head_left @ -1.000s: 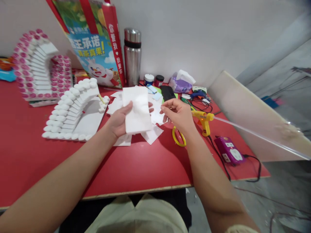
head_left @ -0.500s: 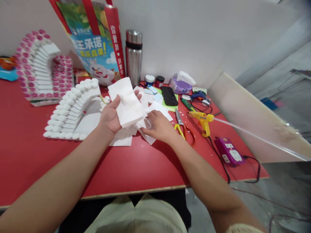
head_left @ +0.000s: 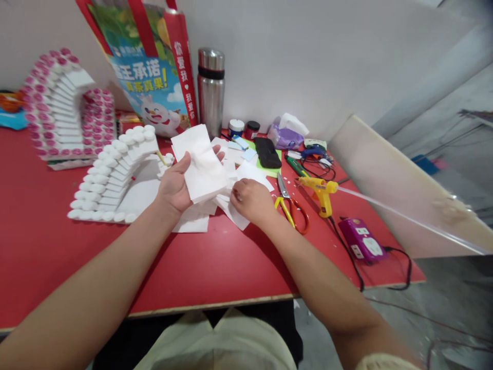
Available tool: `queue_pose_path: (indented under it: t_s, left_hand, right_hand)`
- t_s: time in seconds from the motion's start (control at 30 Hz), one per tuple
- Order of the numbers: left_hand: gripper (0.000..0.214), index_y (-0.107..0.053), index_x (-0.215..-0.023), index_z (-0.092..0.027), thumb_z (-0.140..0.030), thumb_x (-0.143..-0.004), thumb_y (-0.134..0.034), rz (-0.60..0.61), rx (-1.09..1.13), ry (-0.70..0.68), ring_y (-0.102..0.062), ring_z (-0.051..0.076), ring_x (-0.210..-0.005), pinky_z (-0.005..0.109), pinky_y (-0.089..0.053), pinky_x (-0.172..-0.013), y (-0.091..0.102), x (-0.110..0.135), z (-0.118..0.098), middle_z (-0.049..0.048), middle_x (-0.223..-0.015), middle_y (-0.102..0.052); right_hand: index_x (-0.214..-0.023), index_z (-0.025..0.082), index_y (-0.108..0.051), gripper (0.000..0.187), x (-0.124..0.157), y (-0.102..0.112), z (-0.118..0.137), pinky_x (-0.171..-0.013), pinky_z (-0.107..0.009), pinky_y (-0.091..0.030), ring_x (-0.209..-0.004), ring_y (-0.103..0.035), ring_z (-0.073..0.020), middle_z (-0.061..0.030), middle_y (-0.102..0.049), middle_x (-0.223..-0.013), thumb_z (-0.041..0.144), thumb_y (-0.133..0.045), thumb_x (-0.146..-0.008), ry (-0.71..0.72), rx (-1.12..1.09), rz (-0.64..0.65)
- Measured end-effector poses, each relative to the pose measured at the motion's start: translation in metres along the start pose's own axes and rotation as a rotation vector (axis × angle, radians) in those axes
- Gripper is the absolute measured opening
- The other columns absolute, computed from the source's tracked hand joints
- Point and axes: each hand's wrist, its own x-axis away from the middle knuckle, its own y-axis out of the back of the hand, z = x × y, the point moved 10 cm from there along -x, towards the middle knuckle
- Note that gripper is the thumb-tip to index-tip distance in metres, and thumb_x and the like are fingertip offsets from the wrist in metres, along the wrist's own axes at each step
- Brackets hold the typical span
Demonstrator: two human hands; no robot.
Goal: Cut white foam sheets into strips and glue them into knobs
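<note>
**Q:** Entry one. Where is the white sheet (head_left: 200,163)?

**A:** In my left hand (head_left: 175,186), held just above the red table (head_left: 215,262). My thumb lies across its near edge and my fingers are curled behind it. The grip is firm and the sheet is tilted away from me.

**Q:** And the right hand?

**A:** My right hand (head_left: 250,200) rests knuckles-up on the loose white pieces (head_left: 194,222) under and beside the sheet, fingers bent inward. The fingertips are hidden, so I cannot tell whether they pinch a piece.

**Q:** Surroundings?

**A:** The scissors (head_left: 291,206) lie flat just right of my right hand. The yellow glue gun (head_left: 321,191) is beyond them, and the purple power strip (head_left: 362,241) is further right. The white cap model (head_left: 115,177) sits left of my left hand. The steel flask (head_left: 210,90) stands upright at the wall.
</note>
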Motion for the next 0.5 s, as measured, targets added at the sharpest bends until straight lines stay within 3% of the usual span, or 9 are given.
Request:
queue_pose_path:
  t_s: [0.07,0.2,0.27,0.37,0.5]
  left_hand:
    - [0.054,-0.049,-0.156,-0.016,-0.039,-0.111,-0.030,-0.006,-0.002,0.002,-0.059,0.026,-0.140,0.042,-0.054,-0.112,0.001,0.000,0.000,0.0124,-0.138,-0.072]
    - [0.056,-0.053,-0.153,-0.012,-0.042,-0.110,-0.032,-0.009,-0.031,0.078,-0.065,0.031,-0.133,0.050,-0.054,-0.110,0.004,-0.003,0.010,0.0170,-0.134,-0.073]
    - [0.056,-0.055,-0.150,-0.008,-0.041,-0.109,-0.036,-0.023,-0.057,0.135,-0.069,0.035,-0.126,0.055,-0.055,-0.108,0.006,-0.003,0.020,0.0209,-0.129,-0.074]
    - [0.049,-0.057,-0.146,-0.005,-0.031,-0.106,-0.048,-0.085,-0.113,0.129,-0.075,0.035,-0.115,0.055,-0.058,-0.105,0.012,-0.003,0.029,0.0225,-0.119,-0.078]
    - [0.046,-0.059,-0.144,-0.007,-0.024,-0.102,-0.060,-0.134,-0.162,0.091,-0.078,0.034,-0.106,0.052,-0.060,-0.102,0.014,-0.001,0.034,0.0212,-0.113,-0.080]
  right_hand:
    - [-0.087,0.016,-0.073,0.027,0.001,0.013,-0.018,-0.075,-0.036,-0.044,-0.084,-0.065,-0.0245,-0.0125,-0.074,-0.092,0.026,-0.051,-0.098,-0.060,-0.143,-0.090]
    - [-0.086,0.021,-0.075,0.021,0.014,0.060,-0.065,-0.081,-0.035,-0.049,-0.086,-0.066,-0.0215,-0.0064,-0.074,-0.091,0.032,-0.059,-0.096,-0.153,-0.522,-0.494]
    - [-0.086,0.022,-0.076,0.018,0.022,0.074,-0.083,-0.081,-0.035,-0.050,-0.084,-0.065,-0.0212,-0.0044,-0.074,-0.089,0.032,-0.063,-0.094,-0.209,-0.609,-0.620]
    - [-0.086,0.022,-0.076,0.016,0.030,0.088,-0.087,-0.079,-0.036,-0.051,-0.080,-0.063,-0.0211,-0.0041,-0.071,-0.085,0.029,-0.063,-0.093,-0.227,-0.549,-0.688]
    - [-0.087,0.023,-0.073,0.013,0.037,0.102,-0.083,-0.088,-0.040,-0.051,-0.089,-0.063,-0.0234,-0.0062,-0.069,-0.091,0.030,-0.064,-0.092,-0.207,-0.459,-0.749]
